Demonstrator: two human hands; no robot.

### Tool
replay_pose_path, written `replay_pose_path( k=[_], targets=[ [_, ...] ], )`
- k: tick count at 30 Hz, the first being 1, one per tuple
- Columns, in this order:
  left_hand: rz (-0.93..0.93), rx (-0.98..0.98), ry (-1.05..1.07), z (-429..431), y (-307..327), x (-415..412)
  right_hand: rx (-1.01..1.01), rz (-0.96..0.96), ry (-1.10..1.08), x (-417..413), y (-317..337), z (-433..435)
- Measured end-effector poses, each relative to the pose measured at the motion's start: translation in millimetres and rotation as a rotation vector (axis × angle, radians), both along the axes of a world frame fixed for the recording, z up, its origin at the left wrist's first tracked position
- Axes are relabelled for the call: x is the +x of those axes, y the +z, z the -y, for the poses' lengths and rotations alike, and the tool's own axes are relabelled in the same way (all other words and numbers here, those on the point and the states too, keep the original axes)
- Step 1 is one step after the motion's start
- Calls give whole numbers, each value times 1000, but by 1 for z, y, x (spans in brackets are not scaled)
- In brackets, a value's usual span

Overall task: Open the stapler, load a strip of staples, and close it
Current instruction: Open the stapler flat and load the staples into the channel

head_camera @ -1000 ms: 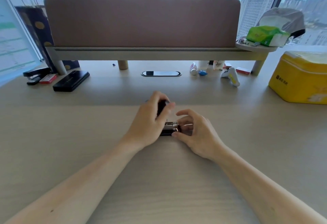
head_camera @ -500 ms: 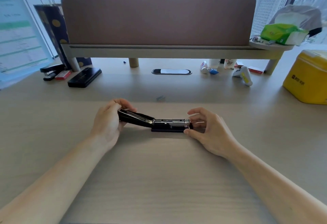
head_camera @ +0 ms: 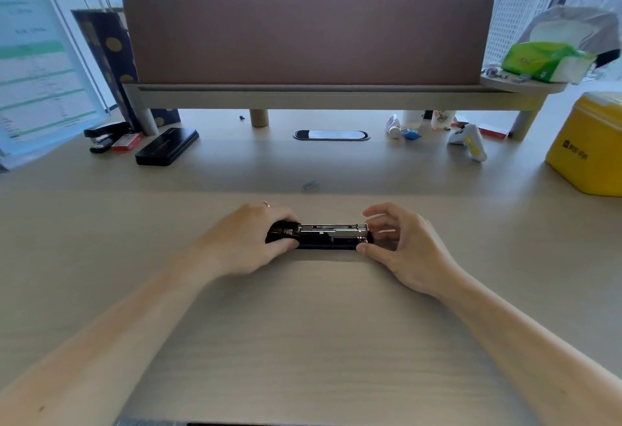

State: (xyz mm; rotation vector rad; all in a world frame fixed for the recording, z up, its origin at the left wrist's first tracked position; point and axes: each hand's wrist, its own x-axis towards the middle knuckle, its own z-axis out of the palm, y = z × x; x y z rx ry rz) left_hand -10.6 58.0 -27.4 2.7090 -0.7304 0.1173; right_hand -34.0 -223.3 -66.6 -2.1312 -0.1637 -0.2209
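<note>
A black stapler [head_camera: 331,236] lies crosswise on the desk in front of me, its silver staple channel exposed on top. My left hand [head_camera: 247,240] covers and grips the stapler's left end, where the black cover is folded back under my fingers. My right hand [head_camera: 402,244] pinches the stapler's right end between thumb and fingers. A small strip of staples [head_camera: 310,185] lies loose on the desk just beyond the stapler, apart from both hands.
A second black stapler [head_camera: 102,136], a red staple box [head_camera: 125,142] and a black case [head_camera: 166,151] sit at the back left. A yellow tin [head_camera: 589,153] stands at the right. Small items [head_camera: 468,141] lie under the raised shelf [head_camera: 303,94].
The stapler's cover went from upright to swung far out left, and now my left hand has come back in over the left end. The right hand stays on the right end.
</note>
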Motion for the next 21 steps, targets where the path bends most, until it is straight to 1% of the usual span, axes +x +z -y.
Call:
replay_pose_path(
  k=[2, 4, 6, 9, 11, 13, 16, 18, 21],
  targets=[
    [-10, -47, 6, -1, -5, 0, 16, -3, 3, 0, 0, 0],
    [-6, -52, -1, 0, -5, 1, 21, 1, 5, 0, -1, 1],
    [-41, -43, 10, 3, 2, 4, 26, -2, 10, 0, -1, 1],
    [-103, -133, 107, 15, 24, 19, 81, -40, 37, 0, 0, 4],
    [-91, -232, 193, 26, 35, 39, 152, -68, 67, 0, 1, 6],
    [-82, -264, 256, 37, 37, 61, 183, -59, 70, 2, 2, 7],
    [-111, -191, 307, 53, 24, 89, 207, -67, 54, 9, 9, 9],
    [-121, -133, 347, 60, 14, 102, 181, -59, 40, 16, 16, 9],
    [-143, -130, 386, 66, 5, 116, 132, -49, 2, 33, 20, 9]
  ],
)
